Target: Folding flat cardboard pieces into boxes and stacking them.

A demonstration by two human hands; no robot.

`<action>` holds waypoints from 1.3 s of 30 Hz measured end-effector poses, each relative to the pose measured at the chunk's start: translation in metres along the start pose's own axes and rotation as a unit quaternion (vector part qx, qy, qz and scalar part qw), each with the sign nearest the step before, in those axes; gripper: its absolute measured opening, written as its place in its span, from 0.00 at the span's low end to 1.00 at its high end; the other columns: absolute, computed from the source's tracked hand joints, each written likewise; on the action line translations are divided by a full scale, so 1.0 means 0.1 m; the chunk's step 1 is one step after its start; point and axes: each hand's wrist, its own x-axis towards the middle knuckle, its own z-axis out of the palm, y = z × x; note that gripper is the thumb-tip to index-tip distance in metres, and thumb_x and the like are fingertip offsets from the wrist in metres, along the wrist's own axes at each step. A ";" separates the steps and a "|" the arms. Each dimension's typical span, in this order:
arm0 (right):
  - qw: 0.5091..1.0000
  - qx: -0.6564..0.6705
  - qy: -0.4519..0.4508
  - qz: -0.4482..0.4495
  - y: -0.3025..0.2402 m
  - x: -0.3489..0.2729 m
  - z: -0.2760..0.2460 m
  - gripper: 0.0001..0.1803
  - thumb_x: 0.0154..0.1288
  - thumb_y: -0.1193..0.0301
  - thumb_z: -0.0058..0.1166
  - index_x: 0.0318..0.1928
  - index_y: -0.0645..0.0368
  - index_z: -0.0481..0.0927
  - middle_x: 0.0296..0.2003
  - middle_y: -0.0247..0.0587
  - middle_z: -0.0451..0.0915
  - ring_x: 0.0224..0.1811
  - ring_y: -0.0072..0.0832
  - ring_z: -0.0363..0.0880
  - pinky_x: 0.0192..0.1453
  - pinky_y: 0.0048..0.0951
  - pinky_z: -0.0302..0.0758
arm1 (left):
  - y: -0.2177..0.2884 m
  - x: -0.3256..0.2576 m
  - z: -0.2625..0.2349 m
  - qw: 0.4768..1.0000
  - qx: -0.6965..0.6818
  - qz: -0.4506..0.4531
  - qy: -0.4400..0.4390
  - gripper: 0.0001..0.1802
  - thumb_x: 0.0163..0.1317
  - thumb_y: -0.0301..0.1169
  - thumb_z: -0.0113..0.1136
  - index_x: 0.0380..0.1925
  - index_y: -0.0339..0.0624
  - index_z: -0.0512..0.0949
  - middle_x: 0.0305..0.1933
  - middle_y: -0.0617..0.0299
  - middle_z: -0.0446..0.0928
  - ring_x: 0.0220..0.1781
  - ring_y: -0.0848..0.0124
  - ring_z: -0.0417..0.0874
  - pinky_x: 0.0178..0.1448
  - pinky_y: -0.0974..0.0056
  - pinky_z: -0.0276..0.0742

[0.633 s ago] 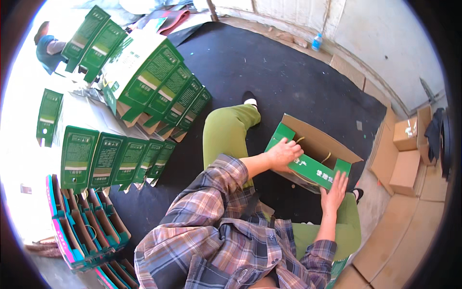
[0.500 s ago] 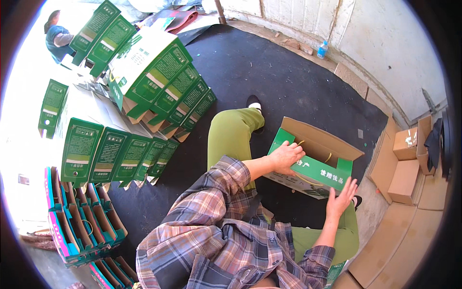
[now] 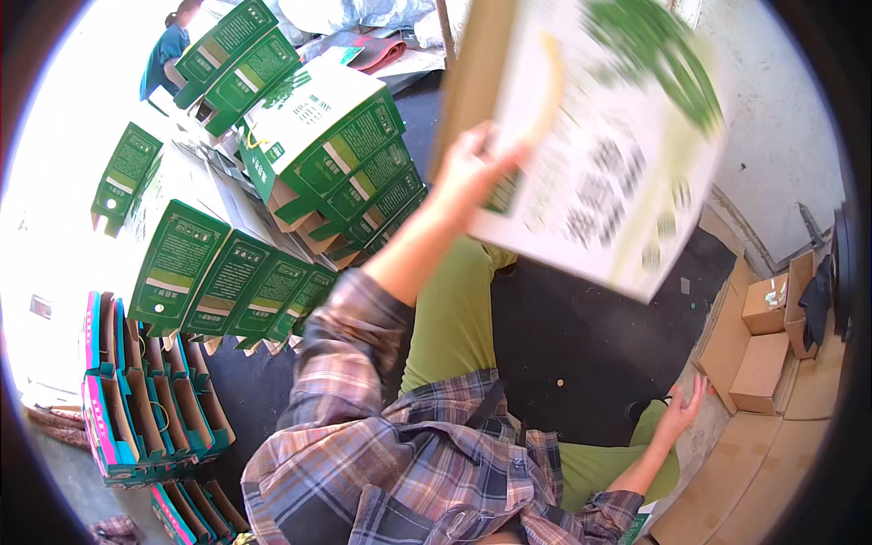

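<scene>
A white and green cardboard gift box (image 3: pixel 604 145), printed with green vegetables, is tilted up in the air ahead of me, partly blurred. My left hand (image 3: pixel 477 173) is closed on its left edge, with the yellowish handle cord (image 3: pixel 550 77) close by; some of the fingers are hidden behind the board. Low on the right, my right hand (image 3: pixel 679 413) is empty with its fingers apart, above my green trouser leg and away from the box.
Green and white boxes (image 3: pixel 318 145) stand stacked at the left, above teal and pink open cartons (image 3: pixel 150 418). Brown cardboard boxes (image 3: pixel 761 368) line the right side. A black mat (image 3: pixel 581 363) covers the floor. Another person (image 3: pixel 166 59) is at the far left.
My left hand has lifted the box up and away from between my legs, turning its printed face toward me. My right hand has let go and dropped lower right. The view has shifted slightly.
</scene>
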 end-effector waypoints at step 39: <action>0.833 -0.251 0.191 0.454 2.27 -3.08 -2.15 0.35 0.55 0.69 0.59 0.63 0.60 0.63 0.57 0.61 0.70 0.59 0.45 0.71 0.58 0.40 0.71 | 1.31 0.69 -3.83 0.529 0.684 0.109 0.490 0.39 0.51 0.64 0.56 0.57 0.51 0.74 0.59 0.55 0.74 0.61 0.55 0.71 0.69 0.51 0.57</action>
